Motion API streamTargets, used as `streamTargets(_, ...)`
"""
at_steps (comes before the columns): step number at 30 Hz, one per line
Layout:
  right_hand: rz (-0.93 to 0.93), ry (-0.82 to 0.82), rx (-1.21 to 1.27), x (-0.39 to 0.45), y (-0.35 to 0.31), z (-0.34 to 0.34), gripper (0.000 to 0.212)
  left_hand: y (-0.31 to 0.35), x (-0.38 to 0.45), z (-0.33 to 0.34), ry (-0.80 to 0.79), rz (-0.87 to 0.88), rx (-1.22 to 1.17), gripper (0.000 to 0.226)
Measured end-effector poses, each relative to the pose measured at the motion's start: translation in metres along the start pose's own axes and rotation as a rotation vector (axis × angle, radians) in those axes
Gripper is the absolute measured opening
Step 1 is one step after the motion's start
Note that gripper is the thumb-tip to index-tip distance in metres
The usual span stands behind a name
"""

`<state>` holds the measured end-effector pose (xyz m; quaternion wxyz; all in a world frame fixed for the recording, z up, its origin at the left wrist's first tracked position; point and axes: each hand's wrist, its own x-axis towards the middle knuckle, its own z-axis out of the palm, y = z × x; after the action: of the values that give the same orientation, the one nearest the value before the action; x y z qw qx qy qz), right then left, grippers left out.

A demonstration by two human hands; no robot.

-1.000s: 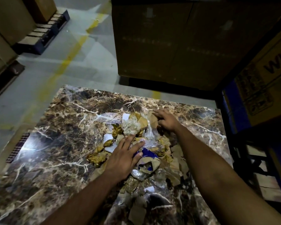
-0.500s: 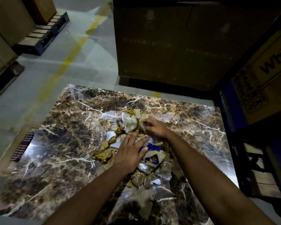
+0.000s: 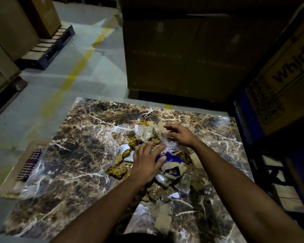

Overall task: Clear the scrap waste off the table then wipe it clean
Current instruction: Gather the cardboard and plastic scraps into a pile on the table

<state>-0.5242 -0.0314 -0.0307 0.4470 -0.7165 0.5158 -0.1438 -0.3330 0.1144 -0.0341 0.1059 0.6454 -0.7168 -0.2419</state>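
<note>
Head view: scrap pile [image 3: 165,165] heaped mid-counter [image 3: 74,155]; left grip [image 3: 146,162] flat atop pile, pinning it; right grip [image 3: 180,135] loosely spread at pile's far edge, holding nothing, likely raking scraps inward.

Scrap Heaped Mid-Table

Piled at the middle of the table [image 3: 74,155]: scrap waste [image 3: 165,172]. Atop it, left hand [image 3: 146,163] nearer, right hand [image 3: 181,135] farther. Left, on floor: cloth [image 3: 29,163]. Behind: cartons [image 3: 182,58].
</note>
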Motion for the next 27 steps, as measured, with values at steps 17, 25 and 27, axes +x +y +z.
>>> streamTargets(17,0.033,0.502,-0.066,-0.122,-0.009,-0.02,0.048,-0.015,0.012,-0.033,0.228,0.069,-0.136,0.058)
streamTargets(25,0.309,0.777,0.204,-0.217,0.029,0.066,0.091,-0.041,0.052,-0.051,0.293,0.008,-0.233,0.058)
streamTargets(27,0.385,0.787,0.294,-0.204,0.043,0.076,0.083,-0.052,0.069,-0.046,0.217,-0.039,-0.244,0.056)
